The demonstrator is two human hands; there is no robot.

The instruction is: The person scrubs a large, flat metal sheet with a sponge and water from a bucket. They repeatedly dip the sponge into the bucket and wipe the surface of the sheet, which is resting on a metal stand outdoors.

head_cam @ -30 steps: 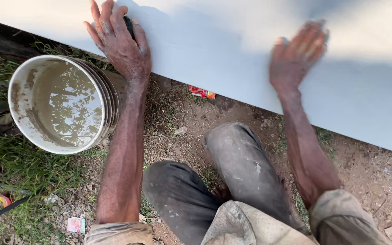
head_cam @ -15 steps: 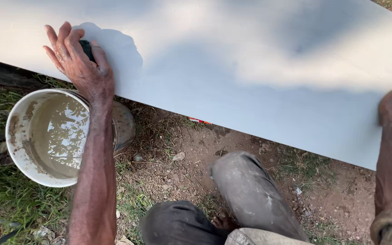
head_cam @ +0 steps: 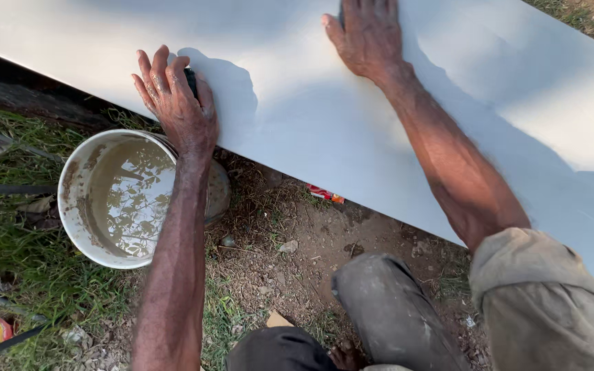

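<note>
Pressing down on a small dark object (head_cam: 190, 77), the left hand (head_cam: 177, 103) is lying near the slab's (head_cam: 324, 130) near edge, fingers spread and only loosely curled over it; whether they are actually clamping it cannot be told, since the palm is hiding most of it. Left of that hand, a dark beam (head_cam: 29, 96) is running under the slab's left end. Just below the hand, a white bucket (head_cam: 70, 206) of muddy water is standing on the grass, its far rim tucking under the slab's near edge, with the left forearm crossing over its right side. Bare dirt is lying open between the bucket and the person's knee (head_cam: 379, 302), with a small red scrap (head_cam: 324, 194) sitting right at the slab's edge. Further right and farther away, the right hand (head_cam: 369, 34) is resting flat on the slab, fingers open and reaching out of view at the top; something dark is showing at its far edge, too little to identify. Between the two hands the pale slab is lying bare, and more smooth surface is stretching away to the right, crossed by shadow.
</note>
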